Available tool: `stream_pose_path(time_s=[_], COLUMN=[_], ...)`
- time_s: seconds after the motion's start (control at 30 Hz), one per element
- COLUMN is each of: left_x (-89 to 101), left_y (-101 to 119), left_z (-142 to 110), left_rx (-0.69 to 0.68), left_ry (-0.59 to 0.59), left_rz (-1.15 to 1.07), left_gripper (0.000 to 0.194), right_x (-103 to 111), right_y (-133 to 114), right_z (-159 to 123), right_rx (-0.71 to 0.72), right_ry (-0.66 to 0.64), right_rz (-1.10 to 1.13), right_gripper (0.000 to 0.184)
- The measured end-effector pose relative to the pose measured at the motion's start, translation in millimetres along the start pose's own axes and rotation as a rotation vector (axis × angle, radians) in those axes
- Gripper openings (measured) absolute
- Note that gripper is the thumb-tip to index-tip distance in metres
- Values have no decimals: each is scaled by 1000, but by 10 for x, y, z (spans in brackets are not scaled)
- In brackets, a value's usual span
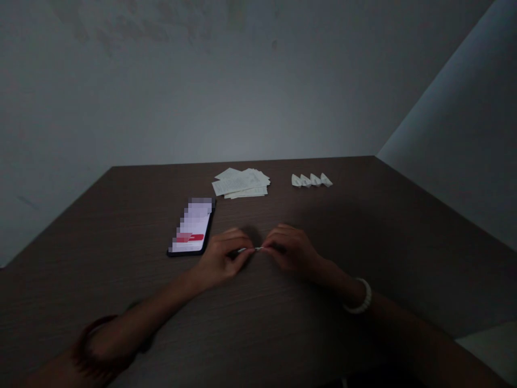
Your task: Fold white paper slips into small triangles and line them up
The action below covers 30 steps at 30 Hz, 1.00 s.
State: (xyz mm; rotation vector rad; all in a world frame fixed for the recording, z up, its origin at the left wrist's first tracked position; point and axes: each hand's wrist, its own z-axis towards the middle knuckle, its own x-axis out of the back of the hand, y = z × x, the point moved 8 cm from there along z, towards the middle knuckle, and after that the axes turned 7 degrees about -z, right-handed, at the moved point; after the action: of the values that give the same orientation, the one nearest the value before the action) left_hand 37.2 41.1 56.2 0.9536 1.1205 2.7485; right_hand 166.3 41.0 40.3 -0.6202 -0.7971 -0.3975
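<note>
Near the middle of the table, my left hand [226, 253] and my right hand [293, 249] meet almost fingertip to fingertip. Each one is closed in a pinch on a small piece of white paper [259, 248]. Only a thin edge of the paper shows between the fingers, so its full shape is hidden. Beyond my hands lies a loose pile of printed paper slips [242, 183]. To its right stands a row of several small folded paper pieces [311, 180] with pointed tops.
A phone [194, 226] with a lit screen lies just left of my left hand. The dark brown wooden table [133, 215] ends at a grey wall [242, 81] at the back, and another wall [464, 134] rises on the right. The light is dim.
</note>
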Motion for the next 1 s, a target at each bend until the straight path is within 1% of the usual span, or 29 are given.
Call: stream_pose_path(time_s=[0.07,0.17,0.27,0.33,0.43,0.5,0.67,0.73,0.87,1.0], left_x=[7,16,10,-6,-47,-74,-109,-130,-147,-128], left_y=[-20,-81,-156,-222,-298,-293,-236,-242,-248,-204], left_z=[0,-7,-17,-21,-17,2,18,-6,-68,-104], left_rx=[18,72,139,208,295,285,157,126,105,97], left_ry=[5,8,1,-16,-60,-85,-98,-128,-211,-263], left_rz=[-7,0,20,37,66,101,204,230,284,329], left_gripper=[12,13,16,17,18,17,14,15,19,22], right_x=[25,52,32,3,-40,-60,-81,-90,-136,-152], right_y=[25,94,171,203,226,220,149,135,87,61], right_z=[-4,-9,-10,-9,-18,-28,-44,-49,-55,-41], right_rx=[-10,-67,-157,-207,-258,-255,-145,-116,-48,-52], right_ry=[31,56,27,-4,-47,-73,-127,-152,-216,-244], right_rz=[7,13,22,38,34,-11,-163,-197,-217,-248], right_gripper=[9,10,6,5,7,12,11,14,23,28])
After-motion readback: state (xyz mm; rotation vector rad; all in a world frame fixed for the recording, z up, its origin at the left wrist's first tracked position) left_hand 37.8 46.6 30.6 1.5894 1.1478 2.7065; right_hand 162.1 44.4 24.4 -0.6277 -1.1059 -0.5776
